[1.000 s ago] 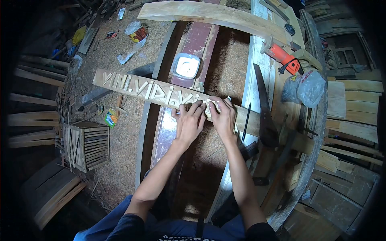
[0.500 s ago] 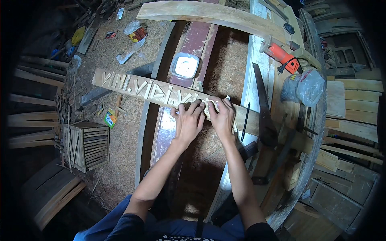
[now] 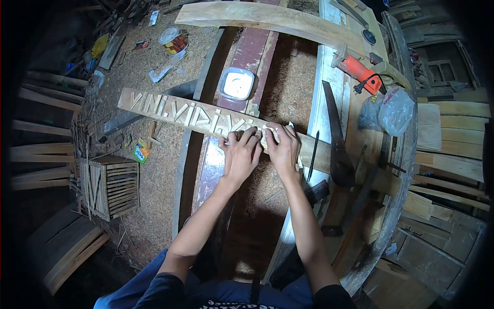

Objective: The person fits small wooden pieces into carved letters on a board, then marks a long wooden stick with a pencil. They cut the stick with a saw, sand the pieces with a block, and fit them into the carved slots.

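left hand (image 3: 241, 155) palm-down, fingers bent | right hand (image 3: 283, 149) just beside it | arms (image 3: 203, 226) extended

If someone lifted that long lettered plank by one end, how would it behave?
Probably stiff: the lettered plank spans the beams without visible sag. Likely awkward and end-heavy, being long and narrow. The raised letter strips might snap or pop off if knocked.

Passage to the right along the lettered plank (image 3: 175, 113) is obstructed by a handsaw (image 3: 333, 134) and a thin dark rod (image 3: 314, 154) laid across it. Just beyond the plank, a white tub (image 3: 237, 83) is placed. Free room is left over the sawdust-covered floor (image 3: 154, 216) at the near left.
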`<state>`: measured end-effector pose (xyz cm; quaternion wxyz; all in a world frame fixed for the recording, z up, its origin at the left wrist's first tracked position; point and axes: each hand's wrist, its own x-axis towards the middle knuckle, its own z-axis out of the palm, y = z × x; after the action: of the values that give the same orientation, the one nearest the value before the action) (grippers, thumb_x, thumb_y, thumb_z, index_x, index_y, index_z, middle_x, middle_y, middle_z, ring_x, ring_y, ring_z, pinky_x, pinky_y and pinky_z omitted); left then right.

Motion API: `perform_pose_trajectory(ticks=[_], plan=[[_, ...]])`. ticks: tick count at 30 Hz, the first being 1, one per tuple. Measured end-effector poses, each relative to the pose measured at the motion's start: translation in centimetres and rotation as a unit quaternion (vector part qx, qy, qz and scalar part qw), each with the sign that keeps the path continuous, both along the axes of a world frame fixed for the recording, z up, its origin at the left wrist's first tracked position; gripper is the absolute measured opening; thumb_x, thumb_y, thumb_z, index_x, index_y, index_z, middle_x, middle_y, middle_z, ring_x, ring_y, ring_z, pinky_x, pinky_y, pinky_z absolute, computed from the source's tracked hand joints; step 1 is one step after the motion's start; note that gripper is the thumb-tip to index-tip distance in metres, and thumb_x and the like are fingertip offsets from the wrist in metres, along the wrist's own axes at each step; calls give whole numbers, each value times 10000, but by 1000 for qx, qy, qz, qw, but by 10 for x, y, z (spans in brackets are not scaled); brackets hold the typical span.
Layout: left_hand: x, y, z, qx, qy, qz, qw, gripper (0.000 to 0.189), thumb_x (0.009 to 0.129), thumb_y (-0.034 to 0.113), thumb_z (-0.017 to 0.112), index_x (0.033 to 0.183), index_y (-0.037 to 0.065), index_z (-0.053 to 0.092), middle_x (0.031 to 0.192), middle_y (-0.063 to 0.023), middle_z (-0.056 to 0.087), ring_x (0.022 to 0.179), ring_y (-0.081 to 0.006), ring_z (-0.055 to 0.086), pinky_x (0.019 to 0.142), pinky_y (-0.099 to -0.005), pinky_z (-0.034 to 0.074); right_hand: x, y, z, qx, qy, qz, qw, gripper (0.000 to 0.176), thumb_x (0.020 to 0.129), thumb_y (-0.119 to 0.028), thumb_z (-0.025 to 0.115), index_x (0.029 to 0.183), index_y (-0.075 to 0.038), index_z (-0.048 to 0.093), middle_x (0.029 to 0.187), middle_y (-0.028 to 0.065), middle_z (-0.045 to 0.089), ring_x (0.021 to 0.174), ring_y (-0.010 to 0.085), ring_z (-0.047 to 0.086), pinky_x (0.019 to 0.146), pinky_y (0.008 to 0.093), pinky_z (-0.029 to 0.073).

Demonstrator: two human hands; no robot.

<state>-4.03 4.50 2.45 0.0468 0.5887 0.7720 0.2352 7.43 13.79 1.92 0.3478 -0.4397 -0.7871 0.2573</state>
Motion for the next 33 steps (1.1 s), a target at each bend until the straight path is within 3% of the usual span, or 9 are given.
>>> perform_pose_trajectory(ticks=[18, 21, 23, 24, 29, 33], plan=[[-1, 2, 6, -19, -8, 0, 1000, 282, 909, 207, 665, 1185, 184, 718, 1295, 30, 638, 1075, -299, 477, 946, -551, 264, -1, 0, 1, 19, 9, -3, 1000, 117, 891, -130, 709, 989, -66, 712, 890, 121, 723, 828, 342, 660, 726, 453, 521], [-3, 0, 11, -33, -29, 6, 999, 331, 908, 196, 666, 1237, 174, 699, 1329, 29, 630, 1104, -293, 476, 982, -553, 256, 3, 0, 4, -44, -23, -9, 999, 162, 891, -112, 718, 1044, -56, 714, 963, 140, 735, 876, 347, 678, 772, 442, 539], [-8, -5, 13, -29, -41, 12, 999, 358, 906, 191, 669, 1262, 164, 686, 1348, 32, 622, 1124, -288, 475, 1012, -556, 251, 8, 1, 6, -77, 55, 26, 995, 231, 892, -83, 730, 1118, -42, 710, 1079, 159, 736, 965, 349, 689, 840, 431, 553], [-9, -9, 13, -11, -53, 18, 998, 376, 907, 181, 667, 1283, 166, 676, 1355, 32, 621, 1128, -287, 472, 1016, -552, 249, 12, -3, 12, -148, 64, 16, 987, 283, 890, -52, 735, 1169, -26, 700, 1173, 165, 722, 1054, 347, 684, 919, 423, 544], [-7, -32, 9, 28, -47, 25, 998, 390, 913, 170, 672, 1302, 189, 660, 1336, 31, 622, 1132, -284, 470, 1028, -540, 245, 28, -19, 4, -70, 79, 58, 993, 269, 876, -34, 739, 1141, -4, 709, 1177, 152, 713, 1092, 337, 660, 951, 417, 526], [0, -39, 1, -5, -7, 26, 1000, 394, 918, 204, 680, 1310, 203, 648, 1399, -28, 544, 1183, -298, 460, 1021, -557, 258, 29, -28, 6, -12, 43, 92, 995, 234, 828, -23, 757, 1058, 4, 733, 1155, 145, 691, 1054, 349, 632, 922, 428, 529]])
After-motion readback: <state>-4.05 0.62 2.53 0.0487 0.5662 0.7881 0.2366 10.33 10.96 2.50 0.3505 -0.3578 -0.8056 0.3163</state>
